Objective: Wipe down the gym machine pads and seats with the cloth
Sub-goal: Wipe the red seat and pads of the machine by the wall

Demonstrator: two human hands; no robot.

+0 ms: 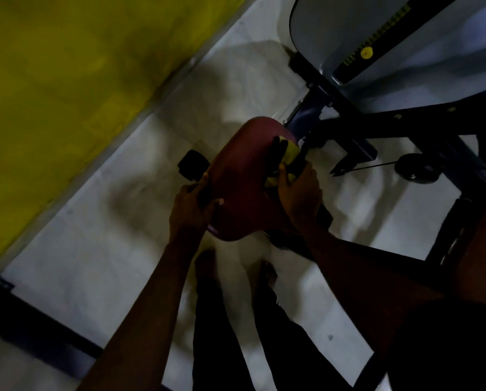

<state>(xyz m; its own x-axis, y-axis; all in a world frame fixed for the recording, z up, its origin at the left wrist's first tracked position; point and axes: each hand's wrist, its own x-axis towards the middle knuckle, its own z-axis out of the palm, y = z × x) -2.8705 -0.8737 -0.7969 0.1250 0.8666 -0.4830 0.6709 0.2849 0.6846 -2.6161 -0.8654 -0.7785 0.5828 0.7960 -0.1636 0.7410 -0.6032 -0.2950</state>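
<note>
A dark red padded seat (241, 176) stands in the middle of the head view on a dark machine frame. My left hand (192, 206) grips the seat's near left edge, thumb on top. On the seat's right side my right hand (298, 190) holds a yellow cloth (375, 150) pressed against the pad's edge. Part of the cloth is hidden under the fingers. The scene is dim.
A yellow wall (66, 80) runs along the left. A grey machine shroud (377, 38) with a black and yellow weight strip stands at the top right, above black frame bars (391, 122) and a pulley wheel (416, 167). My bare feet (208, 263) stand on the pale floor below the seat.
</note>
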